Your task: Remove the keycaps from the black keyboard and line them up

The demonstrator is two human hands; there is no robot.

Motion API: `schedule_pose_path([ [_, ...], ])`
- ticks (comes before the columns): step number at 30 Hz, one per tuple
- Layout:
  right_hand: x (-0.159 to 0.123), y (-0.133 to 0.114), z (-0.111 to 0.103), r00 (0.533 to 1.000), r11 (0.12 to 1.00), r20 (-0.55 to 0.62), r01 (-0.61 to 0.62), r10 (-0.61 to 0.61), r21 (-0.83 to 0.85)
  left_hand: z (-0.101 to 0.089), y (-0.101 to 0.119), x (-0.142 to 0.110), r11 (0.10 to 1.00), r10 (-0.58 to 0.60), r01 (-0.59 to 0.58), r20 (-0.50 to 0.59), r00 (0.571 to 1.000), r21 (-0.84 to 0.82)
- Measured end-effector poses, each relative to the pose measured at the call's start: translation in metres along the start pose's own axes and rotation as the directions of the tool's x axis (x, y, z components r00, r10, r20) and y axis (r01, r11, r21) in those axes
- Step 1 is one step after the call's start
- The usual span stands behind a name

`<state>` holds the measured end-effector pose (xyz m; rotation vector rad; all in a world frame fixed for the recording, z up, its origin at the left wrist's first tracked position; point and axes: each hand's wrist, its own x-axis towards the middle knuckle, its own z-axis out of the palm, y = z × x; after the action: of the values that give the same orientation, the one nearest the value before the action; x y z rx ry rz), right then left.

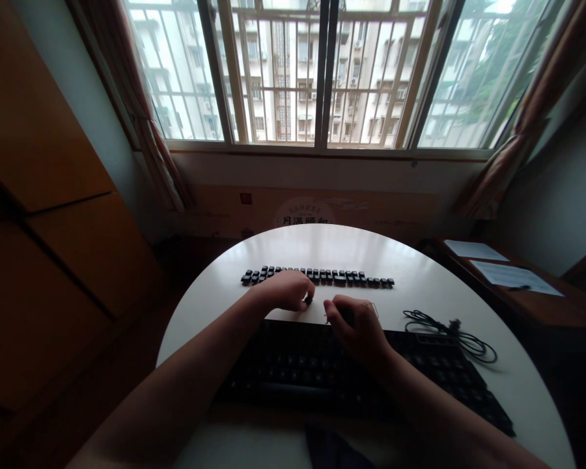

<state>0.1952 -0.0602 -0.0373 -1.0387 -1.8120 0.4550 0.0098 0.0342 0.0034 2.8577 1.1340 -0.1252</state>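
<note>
A black keyboard (351,374) lies on a round white table (322,251) in front of me. Beyond it a row of loose black keycaps (351,277) stretches across the table. My left hand (283,291) rests just past the keyboard's far edge, fingers curled, pinching a small black keycap (308,300). My right hand (354,326) lies over the keyboard's far edge, fingers closed around a thin wire keycap puller (371,306) whose loop sticks out beyond the knuckles.
The keyboard's black cable (449,329) lies coiled on the table to the right. A wooden side desk with white papers (512,273) stands at right. A wooden cabinet (53,228) fills the left. A barred window (322,71) is ahead.
</note>
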Motion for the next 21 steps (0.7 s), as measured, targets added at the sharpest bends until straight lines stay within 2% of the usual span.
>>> schedule_pose_path([
  [9,0.001,0.001,0.0,1.0,1.0,-0.002,0.006,-0.006,0.013,-0.008,0.013,-0.002,1.0,-0.029,0.029,0.026,0.999,0.01],
  [14,0.001,-0.001,0.0,1.0,1.0,-0.002,0.002,-0.002,0.029,-0.01,0.01,-0.005,0.998,-0.012,0.012,-0.007,1.0,-0.064],
  [21,0.001,0.0,0.0,1.0,0.999,-0.002,0.01,-0.01,0.032,-0.013,0.008,-0.005,0.996,0.011,-0.008,0.025,1.0,-0.087],
])
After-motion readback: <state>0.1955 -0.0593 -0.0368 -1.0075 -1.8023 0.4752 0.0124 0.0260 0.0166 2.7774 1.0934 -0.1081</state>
